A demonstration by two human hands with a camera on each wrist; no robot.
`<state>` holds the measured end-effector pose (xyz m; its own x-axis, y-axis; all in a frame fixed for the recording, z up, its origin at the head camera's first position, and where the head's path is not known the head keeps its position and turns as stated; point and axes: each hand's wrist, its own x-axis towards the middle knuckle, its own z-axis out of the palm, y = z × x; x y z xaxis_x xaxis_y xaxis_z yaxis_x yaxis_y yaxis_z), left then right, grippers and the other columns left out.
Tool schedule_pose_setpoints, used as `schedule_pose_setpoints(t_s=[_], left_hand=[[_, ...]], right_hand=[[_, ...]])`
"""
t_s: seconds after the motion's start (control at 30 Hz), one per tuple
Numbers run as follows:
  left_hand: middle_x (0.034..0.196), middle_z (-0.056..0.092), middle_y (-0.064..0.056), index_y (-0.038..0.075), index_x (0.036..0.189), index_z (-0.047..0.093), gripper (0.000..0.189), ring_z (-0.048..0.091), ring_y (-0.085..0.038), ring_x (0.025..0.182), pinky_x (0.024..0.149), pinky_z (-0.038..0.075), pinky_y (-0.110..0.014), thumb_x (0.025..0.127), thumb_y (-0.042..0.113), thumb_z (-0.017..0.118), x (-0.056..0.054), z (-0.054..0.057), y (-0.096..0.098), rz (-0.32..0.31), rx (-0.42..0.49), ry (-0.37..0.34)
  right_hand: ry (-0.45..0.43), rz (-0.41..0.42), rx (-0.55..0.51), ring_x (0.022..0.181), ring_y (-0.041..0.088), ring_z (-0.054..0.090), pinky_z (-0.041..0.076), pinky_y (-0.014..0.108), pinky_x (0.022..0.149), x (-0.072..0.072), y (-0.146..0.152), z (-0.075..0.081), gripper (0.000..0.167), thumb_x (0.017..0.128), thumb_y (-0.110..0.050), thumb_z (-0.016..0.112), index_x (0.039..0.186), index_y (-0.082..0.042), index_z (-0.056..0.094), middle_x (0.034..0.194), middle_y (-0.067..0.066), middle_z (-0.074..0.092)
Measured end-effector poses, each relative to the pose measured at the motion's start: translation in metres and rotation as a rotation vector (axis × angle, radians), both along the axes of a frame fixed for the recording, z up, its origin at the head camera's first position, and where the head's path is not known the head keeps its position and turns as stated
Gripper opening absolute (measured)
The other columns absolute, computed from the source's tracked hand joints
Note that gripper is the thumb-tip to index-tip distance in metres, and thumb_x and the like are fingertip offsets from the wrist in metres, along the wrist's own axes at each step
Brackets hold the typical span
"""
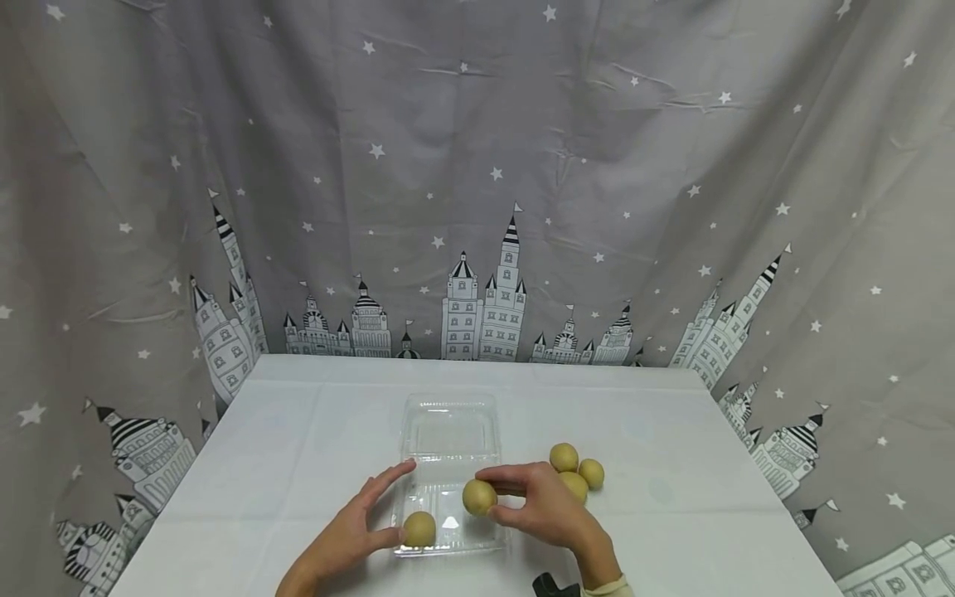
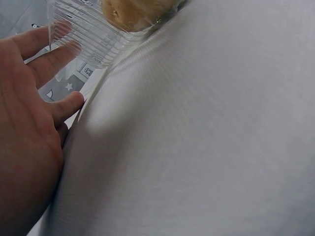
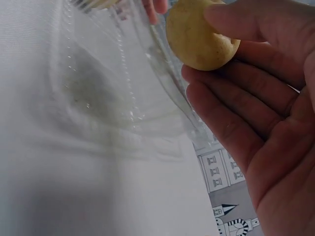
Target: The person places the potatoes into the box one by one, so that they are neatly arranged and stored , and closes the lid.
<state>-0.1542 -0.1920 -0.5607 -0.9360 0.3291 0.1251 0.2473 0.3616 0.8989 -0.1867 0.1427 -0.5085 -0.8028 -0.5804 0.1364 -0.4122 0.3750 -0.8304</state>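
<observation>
A clear plastic clamshell container [image 1: 448, 473] lies on the table with its lid laid back, away from me. One potato [image 1: 419, 529] rests in its near left corner; the left wrist view shows this potato [image 2: 133, 14] through the ribbed wall. My left hand [image 1: 351, 531] is at the container's left side, fingers spread, thumb beside that potato. Between thumb and fingertips my right hand [image 1: 548, 506] pinches another potato [image 1: 479, 497] above the container's right half. In the right wrist view this held potato [image 3: 199, 37] is pale yellow with small eyes.
Several more potatoes, among them a round one [image 1: 564, 457] and a smaller one [image 1: 592, 473], lie together right of the container. A white cloth covers the table [image 1: 671, 514]. Behind it hangs a grey curtain [image 1: 477, 166] printed with castles and stars.
</observation>
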Motion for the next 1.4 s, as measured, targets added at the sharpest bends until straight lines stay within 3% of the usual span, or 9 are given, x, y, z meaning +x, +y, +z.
schedule_pose_setpoints(t_s=[0.17,0.33,0.5,0.7,0.83,0.93,1.0,1.13,1.4], left_hand=[[0.173,0.045,-0.016,0.015,0.165,0.049,0.085,0.031,-0.029,0.167,0.117,0.002,0.005,0.089,0.027,0.086,-0.001,-0.003,-0.001,-0.018,0.016,0.075],[0.175,0.043,-0.011,0.022,0.165,0.049,0.087,0.024,-0.051,0.165,0.115,-0.001,0.003,0.087,0.031,0.087,-0.001,-0.001,0.001,0.013,-0.012,-0.017],[0.177,0.041,-0.007,0.028,0.165,0.049,0.089,0.019,-0.050,0.167,0.127,-0.003,-0.013,0.085,0.033,0.088,-0.001,0.002,0.003,0.033,-0.025,-0.079],[0.175,0.044,-0.008,0.023,0.165,0.050,0.089,0.023,-0.052,0.166,0.120,-0.001,-0.003,0.085,0.032,0.088,-0.003,0.000,0.002,0.025,-0.025,-0.040],[0.175,0.044,-0.010,0.020,0.166,0.049,0.090,0.024,-0.055,0.165,0.140,0.006,-0.045,0.085,0.031,0.088,-0.003,0.000,0.001,0.020,-0.037,-0.024],[0.175,0.043,-0.012,0.021,0.166,0.049,0.091,0.022,-0.057,0.164,0.128,0.009,-0.083,0.084,0.031,0.088,-0.003,0.001,0.002,0.024,-0.048,-0.033],[0.175,0.043,-0.014,0.022,0.165,0.050,0.090,0.022,-0.058,0.164,0.126,0.010,-0.086,0.084,0.031,0.088,-0.002,0.002,0.002,0.023,-0.048,-0.036],[0.174,0.045,-0.010,0.026,0.164,0.051,0.089,0.026,-0.055,0.164,0.131,0.012,-0.076,0.084,0.030,0.089,0.000,0.003,0.003,0.032,-0.056,-0.025],[0.173,0.046,-0.010,0.023,0.164,0.052,0.086,0.027,-0.051,0.165,0.116,0.002,0.001,0.086,0.030,0.088,0.002,0.004,0.003,0.021,-0.013,-0.009]], right_hand=[[0.001,0.028,0.020,0.122,0.011,0.076,0.060,0.030,0.110,-0.001,-0.006,-0.001,0.045,0.093,-0.008,0.077,0.137,-0.015,0.076,0.133,-0.003,0.079],[0.013,0.052,0.047,0.121,0.009,0.075,0.059,0.029,0.110,-0.001,-0.011,0.000,0.045,0.092,-0.007,0.077,0.136,-0.015,0.077,0.131,-0.004,0.080],[0.015,0.073,0.065,0.119,0.005,0.075,0.059,0.025,0.108,-0.001,-0.015,0.001,0.044,0.092,-0.009,0.078,0.136,-0.012,0.077,0.130,-0.004,0.080],[0.029,0.085,0.094,0.117,0.002,0.074,0.059,0.023,0.106,-0.003,-0.019,0.003,0.043,0.090,-0.008,0.077,0.133,-0.011,0.078,0.126,-0.007,0.080],[0.047,0.095,0.129,0.115,-0.001,0.073,0.059,0.022,0.104,-0.004,-0.024,0.005,0.042,0.089,-0.007,0.077,0.131,-0.013,0.079,0.124,-0.010,0.080],[0.046,0.103,0.166,0.115,-0.003,0.072,0.059,0.022,0.104,-0.004,-0.028,0.005,0.041,0.089,-0.008,0.079,0.130,-0.015,0.080,0.124,-0.012,0.080],[0.042,0.105,0.191,0.115,-0.003,0.071,0.059,0.022,0.104,-0.004,-0.030,0.004,0.039,0.090,-0.009,0.080,0.128,-0.016,0.081,0.123,-0.014,0.080],[0.024,0.115,0.208,0.114,-0.003,0.072,0.059,0.020,0.103,-0.003,-0.034,0.003,0.038,0.089,-0.010,0.082,0.126,-0.016,0.082,0.121,-0.015,0.080],[0.055,0.162,0.216,0.112,-0.002,0.073,0.058,0.018,0.101,-0.004,-0.038,0.000,0.043,0.084,-0.005,0.081,0.125,-0.016,0.082,0.117,-0.014,0.080]])
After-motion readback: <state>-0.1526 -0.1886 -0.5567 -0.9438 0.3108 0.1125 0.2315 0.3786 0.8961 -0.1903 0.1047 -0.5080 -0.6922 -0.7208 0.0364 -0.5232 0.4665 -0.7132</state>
